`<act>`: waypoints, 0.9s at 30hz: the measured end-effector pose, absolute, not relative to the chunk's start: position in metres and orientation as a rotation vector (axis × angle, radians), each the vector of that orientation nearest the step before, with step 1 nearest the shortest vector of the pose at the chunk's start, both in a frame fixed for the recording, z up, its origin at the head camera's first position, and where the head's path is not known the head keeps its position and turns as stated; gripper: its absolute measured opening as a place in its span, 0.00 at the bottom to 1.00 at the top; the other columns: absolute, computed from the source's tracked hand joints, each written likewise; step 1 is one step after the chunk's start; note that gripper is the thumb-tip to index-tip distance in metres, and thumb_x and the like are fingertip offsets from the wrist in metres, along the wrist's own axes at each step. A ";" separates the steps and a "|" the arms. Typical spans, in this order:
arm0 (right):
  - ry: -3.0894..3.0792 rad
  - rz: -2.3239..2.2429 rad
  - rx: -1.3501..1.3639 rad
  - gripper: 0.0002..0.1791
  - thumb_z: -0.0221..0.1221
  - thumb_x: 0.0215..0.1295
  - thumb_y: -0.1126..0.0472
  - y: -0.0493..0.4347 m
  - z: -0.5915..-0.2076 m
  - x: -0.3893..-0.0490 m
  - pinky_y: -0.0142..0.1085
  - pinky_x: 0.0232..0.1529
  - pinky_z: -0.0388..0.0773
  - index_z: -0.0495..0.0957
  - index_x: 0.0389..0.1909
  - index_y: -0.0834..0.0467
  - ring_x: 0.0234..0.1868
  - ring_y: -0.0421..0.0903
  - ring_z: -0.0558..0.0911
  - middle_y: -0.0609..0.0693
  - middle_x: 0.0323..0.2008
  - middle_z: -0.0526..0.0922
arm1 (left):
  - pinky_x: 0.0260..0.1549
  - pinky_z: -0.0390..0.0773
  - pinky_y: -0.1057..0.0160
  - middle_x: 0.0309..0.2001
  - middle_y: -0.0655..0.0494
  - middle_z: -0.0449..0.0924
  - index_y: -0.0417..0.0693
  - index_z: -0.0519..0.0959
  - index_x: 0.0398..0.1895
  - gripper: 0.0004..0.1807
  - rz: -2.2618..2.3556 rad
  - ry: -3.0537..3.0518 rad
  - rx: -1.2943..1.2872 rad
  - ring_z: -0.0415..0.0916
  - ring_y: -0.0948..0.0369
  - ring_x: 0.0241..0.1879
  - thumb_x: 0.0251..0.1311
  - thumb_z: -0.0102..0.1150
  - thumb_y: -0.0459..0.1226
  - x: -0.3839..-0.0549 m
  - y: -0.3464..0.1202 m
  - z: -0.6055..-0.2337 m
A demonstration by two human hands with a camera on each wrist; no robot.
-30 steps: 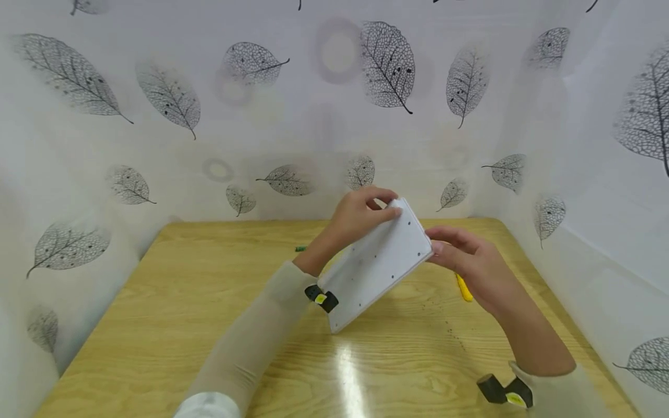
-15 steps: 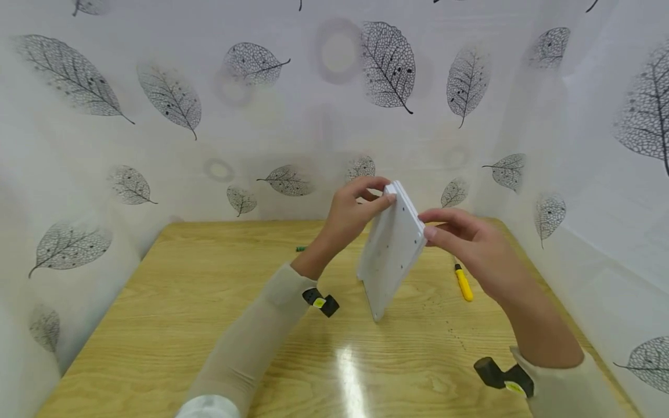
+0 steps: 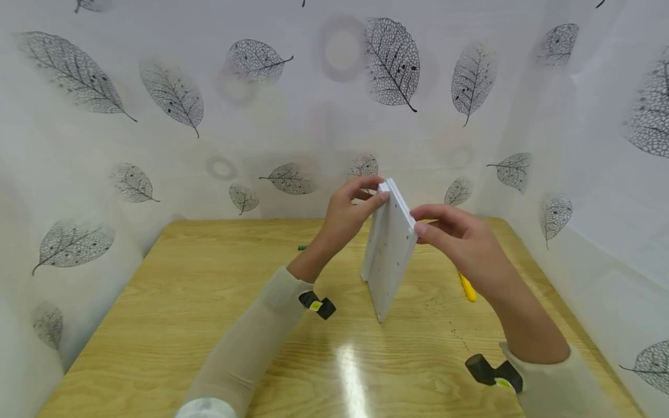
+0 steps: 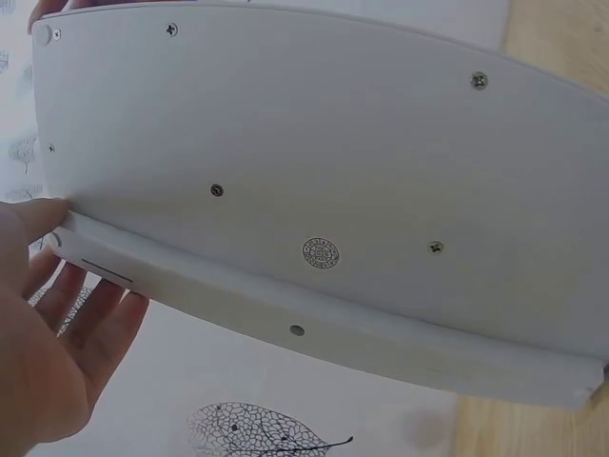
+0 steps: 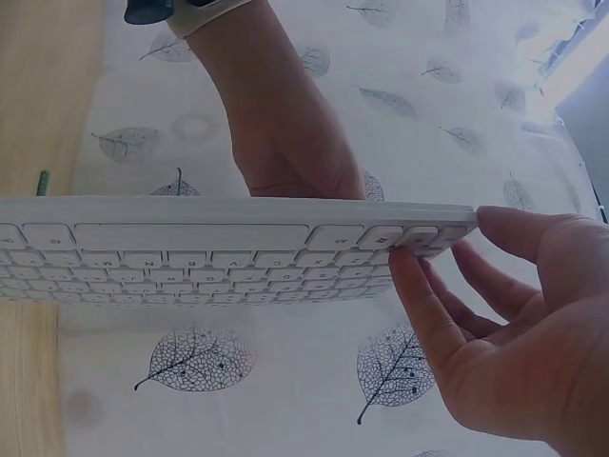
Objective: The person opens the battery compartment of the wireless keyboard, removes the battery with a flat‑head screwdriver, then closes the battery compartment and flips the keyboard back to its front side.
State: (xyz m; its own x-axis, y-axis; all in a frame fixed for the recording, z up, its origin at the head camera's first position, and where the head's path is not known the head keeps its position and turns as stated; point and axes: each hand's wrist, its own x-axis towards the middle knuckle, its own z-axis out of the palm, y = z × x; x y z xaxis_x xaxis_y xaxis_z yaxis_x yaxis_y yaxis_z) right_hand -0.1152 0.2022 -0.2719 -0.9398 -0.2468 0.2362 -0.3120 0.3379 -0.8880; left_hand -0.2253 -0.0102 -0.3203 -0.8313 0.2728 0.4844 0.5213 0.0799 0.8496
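Observation:
A white keyboard (image 3: 389, 255) is held steeply on end over the table, its underside turned towards the left. My left hand (image 3: 345, 217) pinches its upper left corner, thumb on the underside. At the upper right corner, my right hand (image 3: 462, 244) grips the edge between thumb and fingers. Several screws and a round stamp show on the underside (image 4: 285, 190) in the left wrist view, along with a thicker ridge. The right wrist view shows the keys (image 5: 190, 262), with fingertips of my right hand (image 5: 533, 314) against them. Whether the lower end touches the table cannot be told.
A tool with a yellow handle (image 3: 467, 287), its front hidden behind the right hand, lies on the wooden table (image 3: 183, 325). A small green cylinder (image 3: 302, 248) lies near the back. Tiny dark specks (image 3: 453, 334) are scattered at right. A leaf-patterned curtain (image 3: 313, 116) surrounds the table.
The keyboard has been turned more upright and edge-on, its upper end moving up and left. Both hands keep their hold and move with it.

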 end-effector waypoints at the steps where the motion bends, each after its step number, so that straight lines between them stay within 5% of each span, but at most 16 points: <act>1: -2.512 1.701 0.530 0.18 0.56 0.76 0.54 0.201 -0.272 -0.115 0.32 0.52 0.81 0.76 0.61 0.55 0.48 0.47 0.85 0.53 0.53 0.82 | 0.46 0.83 0.57 0.54 0.57 0.79 0.53 0.79 0.59 0.18 -1.836 -2.154 -0.802 0.77 0.59 0.49 0.69 0.61 0.45 -0.225 -0.011 -0.320; 11: -2.465 1.768 0.548 0.19 0.58 0.74 0.54 0.188 -0.281 -0.119 0.34 0.52 0.82 0.77 0.61 0.57 0.49 0.45 0.85 0.52 0.52 0.83 | 0.45 0.84 0.50 0.56 0.58 0.78 0.57 0.78 0.63 0.21 -1.854 -2.156 -0.769 0.74 0.58 0.51 0.69 0.62 0.47 -0.213 -0.025 -0.318; 27: -2.493 1.774 0.563 0.19 0.56 0.75 0.53 0.176 -0.298 -0.118 0.34 0.54 0.81 0.76 0.62 0.55 0.52 0.47 0.84 0.53 0.53 0.83 | 0.46 0.85 0.55 0.65 0.59 0.70 0.60 0.75 0.67 0.24 -1.893 -2.184 -0.694 0.71 0.57 0.59 0.69 0.61 0.47 -0.189 -0.036 -0.317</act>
State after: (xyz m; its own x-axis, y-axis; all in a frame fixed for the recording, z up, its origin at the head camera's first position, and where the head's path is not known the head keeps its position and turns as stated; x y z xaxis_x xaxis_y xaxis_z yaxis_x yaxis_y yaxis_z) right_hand -0.1177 0.1763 -0.2977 -0.9341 -0.2724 0.2307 -0.3073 0.2847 -0.9081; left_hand -0.1888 -0.0357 -0.3174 -0.8775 0.2331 0.4191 0.4479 0.0862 0.8899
